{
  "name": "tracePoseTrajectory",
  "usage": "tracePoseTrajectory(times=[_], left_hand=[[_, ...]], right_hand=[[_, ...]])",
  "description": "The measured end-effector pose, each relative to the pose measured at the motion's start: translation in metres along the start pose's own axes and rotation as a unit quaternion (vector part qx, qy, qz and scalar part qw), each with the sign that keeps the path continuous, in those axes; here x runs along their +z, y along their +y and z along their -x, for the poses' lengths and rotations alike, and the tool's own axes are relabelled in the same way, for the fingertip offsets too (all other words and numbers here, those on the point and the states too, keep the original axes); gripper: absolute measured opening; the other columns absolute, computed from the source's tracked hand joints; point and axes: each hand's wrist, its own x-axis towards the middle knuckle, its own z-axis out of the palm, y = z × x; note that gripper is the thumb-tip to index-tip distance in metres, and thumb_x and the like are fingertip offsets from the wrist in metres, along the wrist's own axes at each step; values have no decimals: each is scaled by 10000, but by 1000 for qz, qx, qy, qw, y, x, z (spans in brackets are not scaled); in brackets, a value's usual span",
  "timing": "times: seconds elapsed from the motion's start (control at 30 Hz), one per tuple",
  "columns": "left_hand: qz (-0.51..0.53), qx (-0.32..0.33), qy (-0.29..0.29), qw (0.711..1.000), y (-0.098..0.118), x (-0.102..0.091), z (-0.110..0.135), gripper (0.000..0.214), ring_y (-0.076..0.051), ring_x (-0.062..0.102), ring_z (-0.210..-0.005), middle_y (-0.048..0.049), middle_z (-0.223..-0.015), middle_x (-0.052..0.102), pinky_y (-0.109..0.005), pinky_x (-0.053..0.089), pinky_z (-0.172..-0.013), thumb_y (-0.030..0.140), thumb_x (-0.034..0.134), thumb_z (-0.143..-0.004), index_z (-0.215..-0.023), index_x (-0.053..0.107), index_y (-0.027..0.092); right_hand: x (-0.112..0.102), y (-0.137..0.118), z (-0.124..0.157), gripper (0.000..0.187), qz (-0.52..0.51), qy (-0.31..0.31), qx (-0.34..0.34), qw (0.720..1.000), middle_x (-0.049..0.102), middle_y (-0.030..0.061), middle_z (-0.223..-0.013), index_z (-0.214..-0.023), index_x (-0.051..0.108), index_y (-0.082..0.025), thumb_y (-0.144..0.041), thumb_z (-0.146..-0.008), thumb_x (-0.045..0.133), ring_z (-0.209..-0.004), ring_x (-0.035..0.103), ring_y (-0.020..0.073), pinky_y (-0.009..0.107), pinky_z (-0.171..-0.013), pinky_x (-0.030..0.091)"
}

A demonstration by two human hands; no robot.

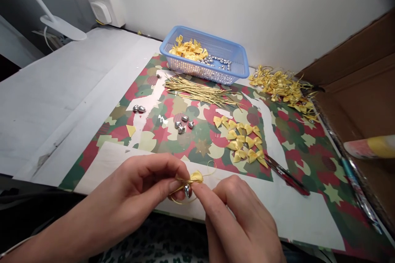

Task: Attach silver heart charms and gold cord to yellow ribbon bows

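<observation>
A small yellow ribbon bow (196,176) is held between my hands, just above the table's front edge. My left hand (146,187) pinches it from the left with thumb and index finger. From the right, my right hand (240,218) has its fingertips closed at the bow, on the thin gold cord (211,165), though the exact grip is partly hidden. A shiny silver bead (187,191) hangs under the bow. Several finished-looking yellow bows (237,136) lie in rows beyond my right hand. Loose silver beads (182,125) sit near the middle, and cut gold cords (200,90) lie behind them.
A blue plastic basket (206,74) at the back holds yellow bows and silver beads. Scissors (286,176) lie to the right. Corded bows are heaped (284,88) beside a cardboard box (364,86). Two more beads (138,108) and a lamp base (63,28) are at left.
</observation>
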Motion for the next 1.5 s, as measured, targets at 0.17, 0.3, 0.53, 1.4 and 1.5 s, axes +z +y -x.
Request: tracePoseTrajectory(times=[0.17,0.3,0.53,1.4,1.5], left_hand=[[4,-1,5,1000,1,0,1,152,-153,723,-834,2,-882,789,-178,598,-785,238,692,-989,-898,813,246],[34,-4,7,999,2,0,0,131,-173,729,-825,-19,-877,795,-210,614,-777,206,700,-968,-906,814,227],[105,-52,22,993,-1,0,3,112,-171,737,-831,-16,-865,799,-202,603,-766,217,744,-945,-883,837,231],[183,-85,-28,979,-7,-4,-9,70,-96,755,-791,41,-811,837,-106,570,-718,202,860,-897,-846,863,251],[168,-73,-31,983,-5,-3,-8,61,-95,743,-785,37,-810,829,-106,569,-716,207,850,-901,-864,868,252]], right_hand=[[1,-2,-2,216,1,10,6,1000,570,49,-722,-1142,696,-32,15,-965,581,-656,500,173,296,-533,416],[4,-3,1,263,-6,18,38,999,580,47,-735,-1173,703,-46,36,-943,605,-665,511,174,301,-547,421],[1,-4,1,217,-3,19,32,999,598,51,-730,-1156,704,-48,20,-966,622,-677,523,176,310,-557,424],[0,-5,2,228,12,19,42,999,601,41,-715,-1170,703,-79,3,-980,609,-652,512,169,305,-543,414],[0,-4,1,236,12,16,40,999,604,40,-714,-1177,704,-82,3,-977,610,-646,519,168,306,-537,415]])
